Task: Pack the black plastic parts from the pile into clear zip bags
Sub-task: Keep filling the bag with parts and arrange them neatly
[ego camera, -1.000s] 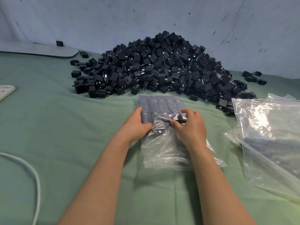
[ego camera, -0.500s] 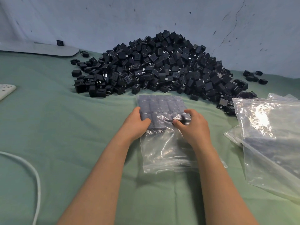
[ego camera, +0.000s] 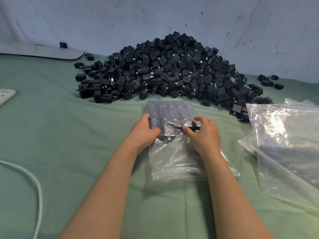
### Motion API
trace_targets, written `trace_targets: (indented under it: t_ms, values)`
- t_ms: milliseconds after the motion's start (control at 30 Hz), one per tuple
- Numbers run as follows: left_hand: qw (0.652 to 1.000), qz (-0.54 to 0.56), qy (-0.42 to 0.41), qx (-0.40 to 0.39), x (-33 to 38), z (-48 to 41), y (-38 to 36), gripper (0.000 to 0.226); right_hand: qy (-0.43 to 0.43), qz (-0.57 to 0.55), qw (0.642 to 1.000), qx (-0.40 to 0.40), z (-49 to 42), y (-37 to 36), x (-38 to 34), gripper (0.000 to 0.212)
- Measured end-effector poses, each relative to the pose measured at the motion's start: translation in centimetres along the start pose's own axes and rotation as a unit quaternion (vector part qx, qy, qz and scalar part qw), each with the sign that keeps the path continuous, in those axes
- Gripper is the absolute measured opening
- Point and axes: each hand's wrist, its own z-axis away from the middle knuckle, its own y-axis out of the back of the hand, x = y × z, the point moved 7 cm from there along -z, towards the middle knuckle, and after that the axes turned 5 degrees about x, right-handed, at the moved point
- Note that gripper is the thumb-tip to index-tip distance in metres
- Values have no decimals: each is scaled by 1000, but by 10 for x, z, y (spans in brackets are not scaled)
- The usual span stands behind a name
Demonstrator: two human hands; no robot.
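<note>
L hand [ego camera: 144, 131] & R hand [ego camera: 204, 135] are gripping zip bag [ego camera: 172, 159] lying on green cloth [ego camera: 69, 135] nr pile [ego camera: 172, 69]; cracked wall [ego camera: 155, 14] behind it.

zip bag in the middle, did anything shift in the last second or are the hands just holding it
Nothing clearly moved. The left hand still holds the left side of the part-filled zip bag, and the right hand still pinches a black part in the nearest row, with at most a slight wobble. The pile, the spare bags and the green cloth stayed put.
</note>
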Motion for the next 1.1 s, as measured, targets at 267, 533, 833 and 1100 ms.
trace_targets:
  t_ms: [267,533,833,1100]
  values:
    - [1000,14,5,-1,0,0,1,33,-1,2,1000,-11,2,2,-3,52]
    - [998,53,1,29,-5,-6,4,28,91,7,993,-72,12,2,-30,68]
    - [1000,4,-3,10,-7,-6,2,63,84,39,989,-113,13,-5,-28,69]
    - [999,17,-2,35,-7,-7,6,37,74,34,993,-85,10,-2,-26,59]
